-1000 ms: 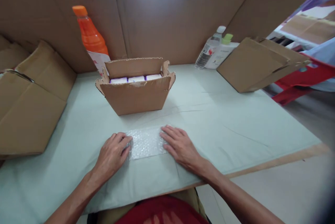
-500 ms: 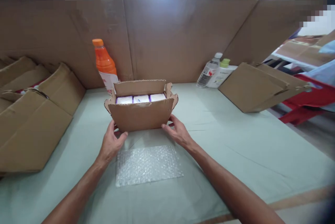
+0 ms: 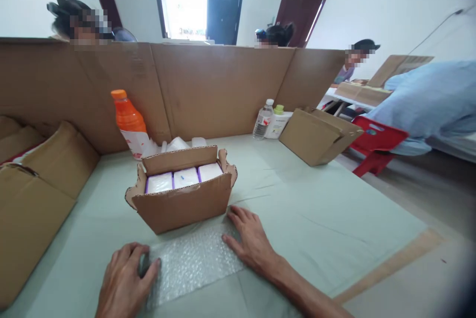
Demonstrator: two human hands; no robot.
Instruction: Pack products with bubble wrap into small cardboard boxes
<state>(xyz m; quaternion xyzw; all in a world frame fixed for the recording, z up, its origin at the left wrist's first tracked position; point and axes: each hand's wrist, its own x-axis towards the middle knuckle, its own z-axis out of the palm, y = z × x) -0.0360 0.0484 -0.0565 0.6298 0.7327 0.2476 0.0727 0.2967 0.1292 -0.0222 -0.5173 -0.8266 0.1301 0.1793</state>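
Note:
A small open cardboard box [image 3: 182, 209] stands on the green-covered table. Inside it, white packs with purple edges [image 3: 186, 178] sit side by side. In front of the box a sheet of bubble wrap [image 3: 193, 261] lies flat. My left hand [image 3: 126, 273] is at the sheet's left edge, thumb and fingers apart, with nothing gripped between them. Over the sheet's right side rests my right hand [image 3: 253, 236], also open, its fingertips close to the box's lower right corner. Whether either hand presses on the wrap, I cannot tell.
Behind the box stand an orange bottle [image 3: 130, 125] and white items [image 3: 178, 144]. A clear water bottle [image 3: 263, 121], a white bottle [image 3: 277, 125] and a tilted cardboard box [image 3: 316, 137] are further right. A large carton [image 3: 37, 209] fills the left. Cardboard panels [image 3: 223, 90] wall the back; people sit beyond.
Both hands have let go of the box's sides and come back toward me to the bubble wrap's edges. My view has tilted up and turned right.

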